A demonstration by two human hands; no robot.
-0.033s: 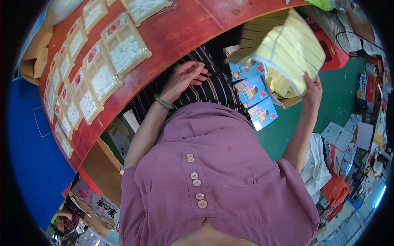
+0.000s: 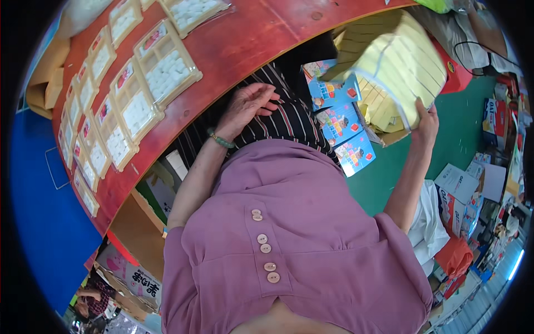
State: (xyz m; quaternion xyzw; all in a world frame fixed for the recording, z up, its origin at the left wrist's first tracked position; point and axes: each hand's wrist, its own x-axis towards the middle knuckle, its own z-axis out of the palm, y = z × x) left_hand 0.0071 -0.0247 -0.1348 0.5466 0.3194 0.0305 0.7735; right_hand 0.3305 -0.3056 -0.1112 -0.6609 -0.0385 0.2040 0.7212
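The right hand [image 2: 427, 123] is reaching out and up at the end of a nearly straight bare arm, elbow low, wrist bent back. Its fingers are curling around the lower edge of a pale yellow stack [image 2: 397, 67] of ruled sheets, gripping it; the thumb side is hidden behind the sheets, so only the knuckles and the back of the hand are showing. The stack is tilting up and away from the fingers, fanning over a brown carton [image 2: 384, 131] that sits just below the fingertips. Just beside that carton, toward the body from the fingers, three blue cards [image 2: 339, 119] with bright printed pictures are lying in a row, overlapping slightly.

The left hand [image 2: 247, 106] is resting on the striped lap [image 2: 278, 119], forearm bent at the elbow and angled up from the purple shirt [image 2: 289, 245]. Its fingers are loose and slightly spread, holding nothing, tips pointing toward the blue cards. A green bead bracelet [image 2: 221, 139] is circling the wrist.

Beyond the left fingers, the red table [image 2: 245, 42] is curving past, its edge near the fingertips. Farther out on it, well apart from both hands, trays [image 2: 161, 67] of small white pieces are lying in rows. To the right of the right hand, green floor [image 2: 461, 128] is showing, with boxes and papers near the rim.
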